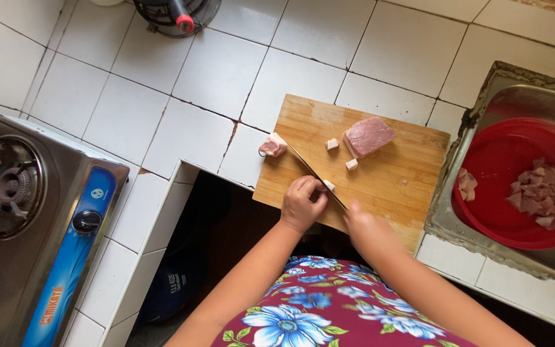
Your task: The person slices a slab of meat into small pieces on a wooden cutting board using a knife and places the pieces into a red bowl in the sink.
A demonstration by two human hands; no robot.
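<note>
A wooden cutting board lies on the white tiled counter. On it rests a large pink slab of raw meat, with two small cut cubes beside it. Another chunk of meat sits at the board's left corner, near the knife tip. My right hand grips a long knife, its blade slanting up-left across the board. My left hand pinches a small piece of meat against the blade at the board's front edge.
A red basin holding cut meat pieces sits in a metal sink on the right. A gas stove stands at the left. A dark gap opens below the counter edge in front of me. A black stand sits at the back.
</note>
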